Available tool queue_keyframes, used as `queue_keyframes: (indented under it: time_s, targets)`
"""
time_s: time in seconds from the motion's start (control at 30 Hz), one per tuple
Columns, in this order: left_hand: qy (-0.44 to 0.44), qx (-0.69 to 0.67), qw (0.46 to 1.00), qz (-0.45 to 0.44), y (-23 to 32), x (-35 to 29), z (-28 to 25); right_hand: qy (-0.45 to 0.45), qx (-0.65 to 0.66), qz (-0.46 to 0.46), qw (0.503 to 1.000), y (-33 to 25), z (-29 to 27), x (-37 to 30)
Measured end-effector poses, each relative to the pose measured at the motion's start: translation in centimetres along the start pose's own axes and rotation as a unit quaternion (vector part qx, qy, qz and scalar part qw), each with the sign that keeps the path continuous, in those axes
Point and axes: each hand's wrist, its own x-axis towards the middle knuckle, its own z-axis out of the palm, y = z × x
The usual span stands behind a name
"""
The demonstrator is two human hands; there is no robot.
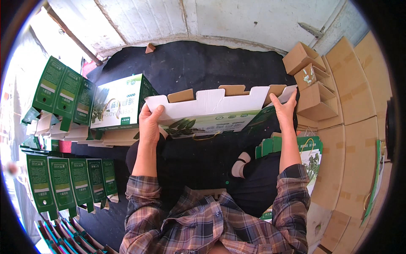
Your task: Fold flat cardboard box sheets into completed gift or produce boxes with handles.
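Held up in front of me is a green and white printed carton (209, 122), with its notched white and brown flaps standing along the top edge. My left hand (150, 123) grips its left end, the thumb over the white flap and the fingers behind. At the right end my right hand (285, 109) holds the carton by the end flap, thumb and fingers spread around it. A yellow cord handle (207, 136) hangs at the carton's lower front edge. The inside of the carton is hidden from this angle.
A similar carton (116, 101) stands to the left beside green boxes (59, 86). Another row of green boxes (69, 182) sits nearer. Small brown boxes (315, 103) and large brown cartons (355, 84) line the right side. Flat green cartons (270, 146) lie by my right knee.
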Motion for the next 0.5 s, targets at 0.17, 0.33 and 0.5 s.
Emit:
queue_keyframes:
  time_s: [0.17,0.33,0.5]
  targets:
    - [-0.032,0.001,0.999,0.009,0.0,-0.5,0.6,-0.019,-0.015,0.033,0.999,1.0,0.1,0.5]
    - [-0.042,0.020,0.998,0.039,-0.1,-1.2,0.8,-0.113,0.085,0.001,0.990,1.3,-0.6,0.4]
    - [-0.082,0.039,0.995,0.050,0.3,-1.7,1.9,-0.190,0.267,-0.003,0.945,0.4,-1.0,-0.6]
